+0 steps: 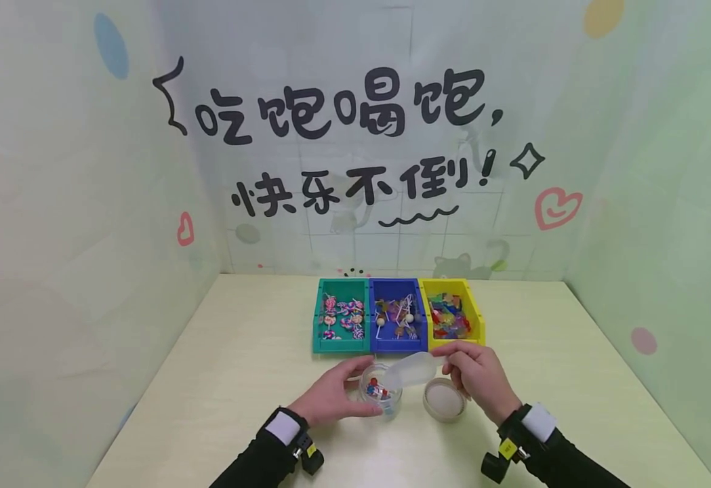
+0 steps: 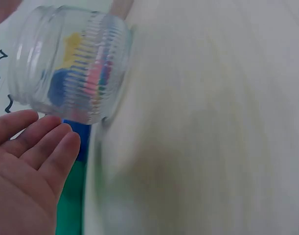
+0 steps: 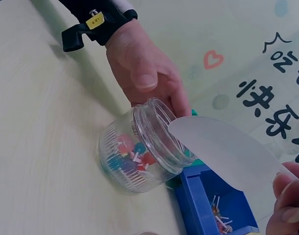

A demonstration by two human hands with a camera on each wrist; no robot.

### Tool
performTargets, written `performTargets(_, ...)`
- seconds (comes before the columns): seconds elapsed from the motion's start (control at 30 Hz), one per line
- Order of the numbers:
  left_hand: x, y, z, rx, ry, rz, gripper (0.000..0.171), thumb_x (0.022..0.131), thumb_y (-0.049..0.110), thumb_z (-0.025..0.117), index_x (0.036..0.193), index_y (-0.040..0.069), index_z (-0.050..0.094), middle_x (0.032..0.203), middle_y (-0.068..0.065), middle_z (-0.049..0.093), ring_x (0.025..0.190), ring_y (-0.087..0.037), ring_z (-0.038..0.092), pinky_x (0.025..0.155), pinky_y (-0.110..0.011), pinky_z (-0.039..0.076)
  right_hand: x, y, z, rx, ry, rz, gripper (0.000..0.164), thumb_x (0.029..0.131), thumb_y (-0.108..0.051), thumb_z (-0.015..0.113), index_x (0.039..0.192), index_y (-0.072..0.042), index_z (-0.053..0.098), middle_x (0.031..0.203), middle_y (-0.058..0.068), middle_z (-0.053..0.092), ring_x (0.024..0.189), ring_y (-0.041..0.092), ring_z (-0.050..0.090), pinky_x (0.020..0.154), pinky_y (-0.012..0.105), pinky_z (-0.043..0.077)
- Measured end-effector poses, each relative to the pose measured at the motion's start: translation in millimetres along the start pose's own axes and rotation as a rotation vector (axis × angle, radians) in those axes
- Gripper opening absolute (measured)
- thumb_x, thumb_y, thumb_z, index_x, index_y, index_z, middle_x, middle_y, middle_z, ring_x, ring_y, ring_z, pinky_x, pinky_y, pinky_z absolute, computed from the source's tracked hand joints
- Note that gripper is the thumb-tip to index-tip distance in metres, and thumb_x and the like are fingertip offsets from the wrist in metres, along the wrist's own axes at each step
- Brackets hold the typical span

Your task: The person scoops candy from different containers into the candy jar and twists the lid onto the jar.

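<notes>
A clear ribbed glass jar [image 1: 390, 404] stands on the table with several small red, blue and white pieces inside. My left hand [image 1: 333, 395] is loosely cupped beside it, thumb at the near side and forefinger at the far side. In the left wrist view the fingers [image 2: 56, 152] lie fairly straight, their tips close against the jar; contact is hard to tell. My right hand [image 1: 480, 376] pinches the handle end of a translucent white scoop [image 1: 415, 369]. The scoop's broad tip reaches the jar's mouth, and its blade looks bare in the right wrist view.
A round pale lid [image 1: 444, 401] lies right of the jar. Behind stand three joined bins: green [image 1: 316, 332] with swirl lollipops, blue [image 1: 398, 348] with small stick lollipops, yellow [image 1: 477, 318] with colourful translucent pieces. A printed backdrop [image 1: 361, 244] encloses the table [image 1: 239, 325].
</notes>
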State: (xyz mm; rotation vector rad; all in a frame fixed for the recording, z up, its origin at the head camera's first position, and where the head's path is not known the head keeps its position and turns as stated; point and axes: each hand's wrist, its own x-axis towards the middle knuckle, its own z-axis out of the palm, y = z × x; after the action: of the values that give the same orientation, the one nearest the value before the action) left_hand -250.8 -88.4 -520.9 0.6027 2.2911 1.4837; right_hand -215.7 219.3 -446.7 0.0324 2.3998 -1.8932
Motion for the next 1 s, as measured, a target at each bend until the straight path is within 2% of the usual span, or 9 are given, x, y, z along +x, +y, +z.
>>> performTargets(0.27,-1.3,7.8,-16.0,-0.032,0.073,0.024,0.085,0.094,0.036,0.089,0.163,0.007,0.049,0.167,-0.014,0.054,0.149,-0.045,0.056,0.123,-0.06,0.05,-1,2,-3,0.014,0.036,0.029,0.036,0.11,-0.008,0.047,0.126,0.003,0.077,0.085,0.008,0.064,0.063,0.019,0.052,0.05,0.024,0.04)
performTargets(0.4,-0.8,9.9,-23.0,-0.035,0.135,0.032,0.075,0.099,0.04,0.083,0.16,0.008,0.054,0.162,-0.015,0.058,0.145,-0.045,0.06,0.12,-0.058,0.053,-2,2,-8,0.027,0.048,0.031,0.036,0.112,-0.01,0.046,0.126,0.003,0.077,0.084,0.007,0.064,0.063,0.018,0.052,0.049,0.024,0.041)
performTargets(0.53,-0.2,14.1,-29.1,0.006,0.251,0.025,0.062,0.104,0.045,0.076,0.154,0.013,0.061,0.155,-0.014,0.065,0.138,-0.04,0.066,0.113,-0.054,0.06,-1,1,-13,0.044,0.063,0.018,0.037,0.112,-0.01,0.045,0.127,0.005,0.076,0.084,0.006,0.064,0.062,0.017,0.051,0.049,0.024,0.04)
performTargets(0.67,4.1,16.4,-35.6,0.064,0.386,0.032,0.05,0.107,0.044,0.072,0.147,0.015,0.067,0.146,-0.009,0.071,0.134,-0.032,0.067,0.112,-0.051,0.06,0,2,-20,0.051,0.082,-0.001,0.038,0.113,-0.009,0.044,0.131,0.006,0.074,0.085,0.006,0.064,0.063,0.017,0.052,0.049,0.024,0.042)
performTargets(0.77,9.4,16.7,-40.8,0.092,0.456,0.029,0.045,0.108,0.04,0.071,0.145,0.014,0.068,0.142,-0.006,0.072,0.134,-0.029,0.067,0.113,-0.05,0.058,0,2,-25,0.053,0.102,-0.009,0.038,0.114,-0.01,0.044,0.134,0.006,0.072,0.085,0.004,0.064,0.064,0.018,0.054,0.049,0.025,0.045)
performTargets(0.87,15.0,16.7,-45.0,0.108,0.487,0.025,0.042,0.109,0.036,0.071,0.144,0.012,0.069,0.141,-0.006,0.073,0.133,-0.027,0.067,0.112,-0.05,0.059,0,4,-30,0.06,0.123,-0.014,0.039,0.115,-0.01,0.043,0.136,0.006,0.071,0.085,0.002,0.065,0.065,0.018,0.054,0.05,0.025,0.046)
performTargets(1.0,24.6,17.1,-47.8,0.132,0.487,0.025,0.044,0.108,0.034,0.072,0.145,0.01,0.068,0.141,-0.008,0.072,0.133,-0.027,0.067,0.113,-0.051,0.059,2,6,-35,0.062,0.152,-0.027,0.04,0.115,-0.011,0.041,0.138,0.007,0.069,0.086,0.001,0.065,0.066,0.017,0.055,0.051,0.025,0.048)
